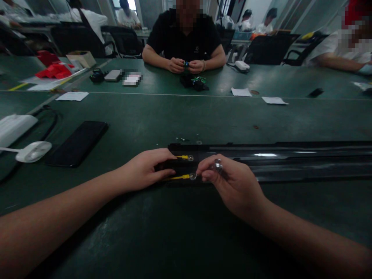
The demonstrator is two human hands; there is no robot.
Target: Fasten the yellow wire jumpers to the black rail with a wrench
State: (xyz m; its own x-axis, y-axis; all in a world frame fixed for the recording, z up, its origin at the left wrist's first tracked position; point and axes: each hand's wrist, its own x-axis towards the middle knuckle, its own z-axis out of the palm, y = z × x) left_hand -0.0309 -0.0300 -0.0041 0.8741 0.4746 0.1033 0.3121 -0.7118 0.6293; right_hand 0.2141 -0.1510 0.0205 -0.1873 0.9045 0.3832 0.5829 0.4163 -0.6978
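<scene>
A long black panel (279, 164) with glossy ridges lies across the table in front of me. At its left end are an upper yellow lead (183, 157) and a lower yellow lead (181, 177), each with a shiny round tip. My left hand (148, 166) is closed around that end of the panel, its index finger by the upper lead and its thumb just above the lower one. My right hand (232, 180), wearing a silver ring (218, 165), pinches at the lower lead's round tip. What sits between those fingertips is too small to tell.
On my left lie a black phone (78, 143), a white charger plug (34, 151) and a white power strip (16, 128). Across the green table (130, 232), a person (186, 42) in black handles a small part. Paper slips (241, 92) lie near the table seam.
</scene>
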